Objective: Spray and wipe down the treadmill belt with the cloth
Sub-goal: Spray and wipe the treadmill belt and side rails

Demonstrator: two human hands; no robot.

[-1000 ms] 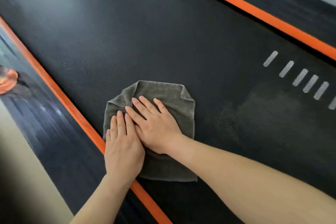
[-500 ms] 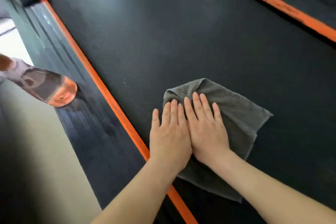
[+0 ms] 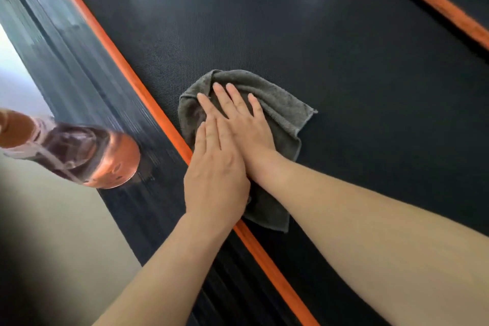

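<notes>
You are in a workout spot, maybe a gym or a room at home. A big black treadmill belt [image 3: 304, 34] with orange strips [image 3: 148, 98] fills your view, and a plain pale floor [image 3: 53, 219] lies beside it.

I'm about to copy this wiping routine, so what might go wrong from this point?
1. The spray bottle stands on the narrow side rail close beside the left hand; a sideways stroke might knock it off.
2. The cloth is bunched under both flat hands, right hand included, so it may wipe unevenly.
</notes>
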